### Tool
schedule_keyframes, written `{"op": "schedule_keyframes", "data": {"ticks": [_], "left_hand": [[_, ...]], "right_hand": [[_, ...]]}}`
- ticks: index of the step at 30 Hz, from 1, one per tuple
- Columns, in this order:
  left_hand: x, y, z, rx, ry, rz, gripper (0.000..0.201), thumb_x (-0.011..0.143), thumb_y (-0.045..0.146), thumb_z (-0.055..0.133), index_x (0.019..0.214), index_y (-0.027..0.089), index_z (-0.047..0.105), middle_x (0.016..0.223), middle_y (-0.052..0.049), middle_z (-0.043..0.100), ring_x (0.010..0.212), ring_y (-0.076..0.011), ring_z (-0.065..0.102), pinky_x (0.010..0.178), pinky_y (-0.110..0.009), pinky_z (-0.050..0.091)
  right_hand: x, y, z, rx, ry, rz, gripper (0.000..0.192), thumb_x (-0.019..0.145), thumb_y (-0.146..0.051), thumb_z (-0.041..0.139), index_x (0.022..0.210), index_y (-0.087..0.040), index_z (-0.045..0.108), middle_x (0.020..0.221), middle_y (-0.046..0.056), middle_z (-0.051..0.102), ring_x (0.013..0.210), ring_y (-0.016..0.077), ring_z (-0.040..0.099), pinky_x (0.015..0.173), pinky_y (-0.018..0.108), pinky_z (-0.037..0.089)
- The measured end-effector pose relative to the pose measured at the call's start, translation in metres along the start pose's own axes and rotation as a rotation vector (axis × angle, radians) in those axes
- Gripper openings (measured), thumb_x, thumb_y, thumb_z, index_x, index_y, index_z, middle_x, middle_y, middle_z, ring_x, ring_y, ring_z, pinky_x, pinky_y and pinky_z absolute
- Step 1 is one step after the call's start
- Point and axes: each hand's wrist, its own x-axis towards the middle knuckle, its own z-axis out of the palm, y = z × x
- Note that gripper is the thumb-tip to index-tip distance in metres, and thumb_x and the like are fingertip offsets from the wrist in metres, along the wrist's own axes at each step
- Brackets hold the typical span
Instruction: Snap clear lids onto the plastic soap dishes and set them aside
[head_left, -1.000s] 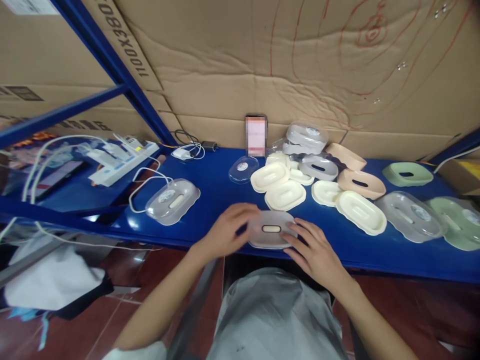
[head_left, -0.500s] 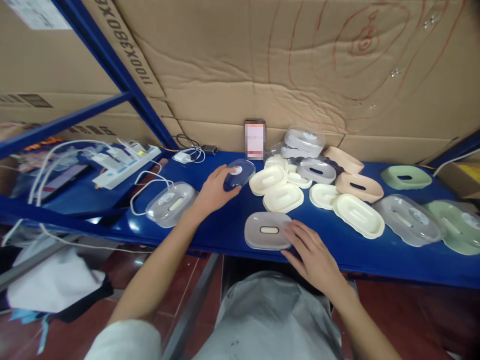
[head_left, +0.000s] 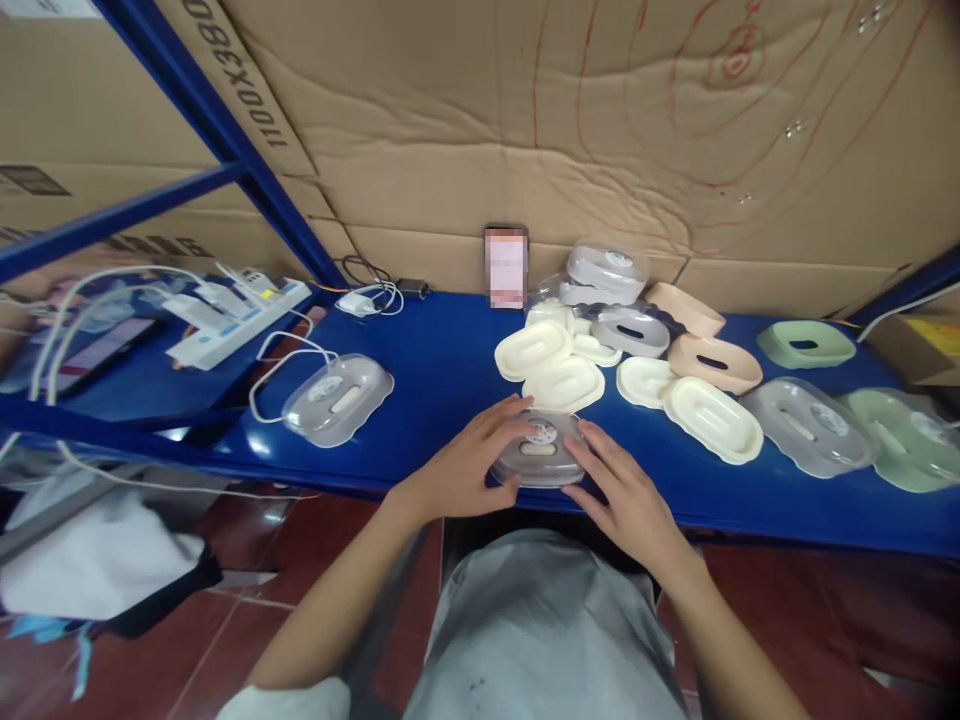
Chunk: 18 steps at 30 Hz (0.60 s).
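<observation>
In front of my body an oval grey plastic box [head_left: 546, 476] with a pale slot in its middle lies near the table's front edge. On top of it sits a clear lid [head_left: 517, 455] with a round sticker [head_left: 541, 432]. My left hand [head_left: 480, 455] grips the lid's left end, thumb at the front and fingers over the back. At the other end, my right hand [head_left: 619, 480] curves round the box, its thumb in front and fingertips on the far rim. How far the lid is seated cannot be seen.
Behind the box lie cream oval trays [head_left: 564, 385], a grey shell [head_left: 632, 331] and peach shells [head_left: 715, 362]. Lidded boxes, grey [head_left: 811, 427] and green [head_left: 900, 440], stand right; another grey lidded box [head_left: 339, 400] is left. A phone [head_left: 506, 268] leans on the cardboard [head_left: 420, 150]. A power strip [head_left: 240, 325] lies left.
My left hand has brought the clear lid from the back left onto the grey box. My right hand has stayed at the box's right end. The view has shifted slightly.
</observation>
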Motion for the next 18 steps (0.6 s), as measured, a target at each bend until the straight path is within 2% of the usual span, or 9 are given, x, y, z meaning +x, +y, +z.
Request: {"op": "schedule_keyframes", "data": {"ticks": [5,9,18], "left_hand": [[-0.005,0.000,0.011,0.145,0.019,-0.053,0.084,0.101,0.053,0.074,0.170,0.029,0.034,0.181,-0.019,0.025,0.165,-0.0395,0.034,0.131,-0.060,0.039],[-0.009,-0.002,0.016,0.144,0.026,-0.047,0.086,0.101,0.058,0.069,0.173,0.034,0.029,0.181,-0.017,0.025,0.165,-0.0378,0.035,0.129,-0.058,0.042],[-0.024,-0.003,0.022,0.183,0.102,-0.002,0.089,0.096,0.055,0.077,0.172,0.037,0.033,0.177,-0.017,0.034,0.160,-0.0387,0.043,0.125,-0.061,0.048]], "right_hand": [[-0.002,0.001,0.001,-0.012,0.039,-0.028,0.079,0.106,-0.023,0.066,0.174,-0.035,0.029,0.169,0.011,0.050,0.158,0.0319,0.048,0.123,0.055,0.054],[-0.002,0.001,0.002,-0.011,0.047,-0.043,0.079,0.105,-0.021,0.067,0.173,-0.035,0.030,0.169,0.011,0.050,0.158,0.0317,0.049,0.123,0.054,0.054],[-0.003,-0.001,0.003,-0.076,0.032,-0.117,0.079,0.106,-0.023,0.066,0.174,-0.033,0.027,0.168,0.011,0.052,0.157,0.0308,0.050,0.122,0.051,0.056]]}}
